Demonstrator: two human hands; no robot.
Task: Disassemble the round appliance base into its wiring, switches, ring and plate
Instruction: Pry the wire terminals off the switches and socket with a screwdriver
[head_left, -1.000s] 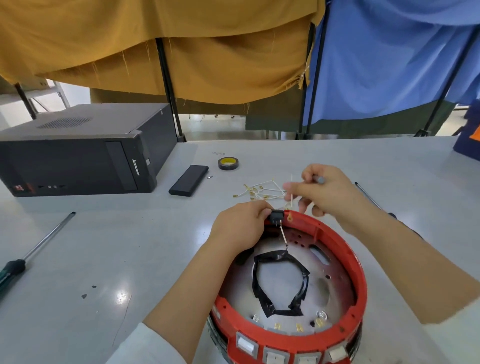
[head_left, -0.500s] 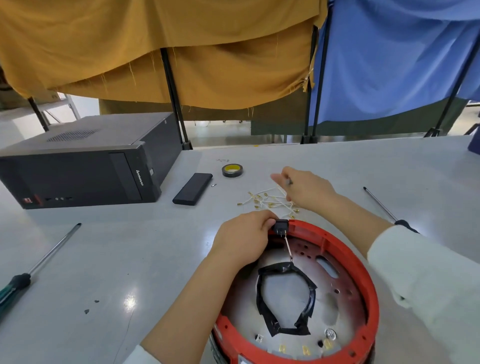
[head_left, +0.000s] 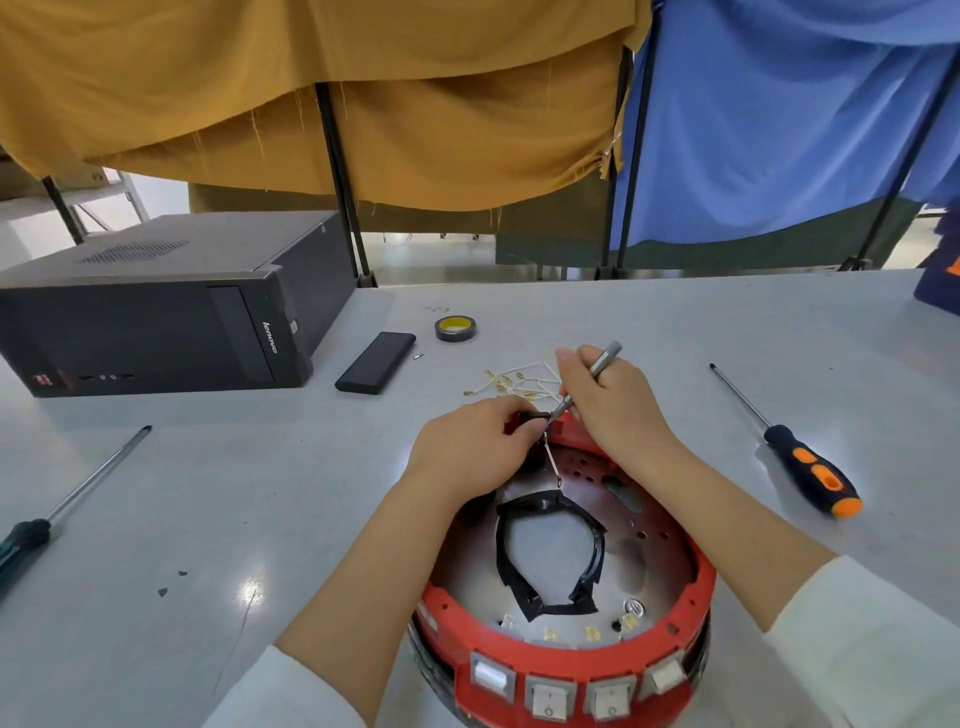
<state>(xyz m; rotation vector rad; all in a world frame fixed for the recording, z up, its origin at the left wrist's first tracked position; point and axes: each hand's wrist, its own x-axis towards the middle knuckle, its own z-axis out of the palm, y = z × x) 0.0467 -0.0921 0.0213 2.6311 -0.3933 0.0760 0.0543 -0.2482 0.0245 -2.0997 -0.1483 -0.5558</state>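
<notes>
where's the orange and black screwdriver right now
In the head view the orange and black screwdriver lies on the table at the right, beyond the person's right forearm and right of the red ring, handle toward the camera.

The left hand is covering most of the small black switch it is pinching, and the right hand is hiding the far rim of the red ring. The tip of the slim metal tool is disappearing behind the fingers. The green-handled screwdriver is running off the left edge. The ring's lower front is being cropped by the bottom edge.
</notes>
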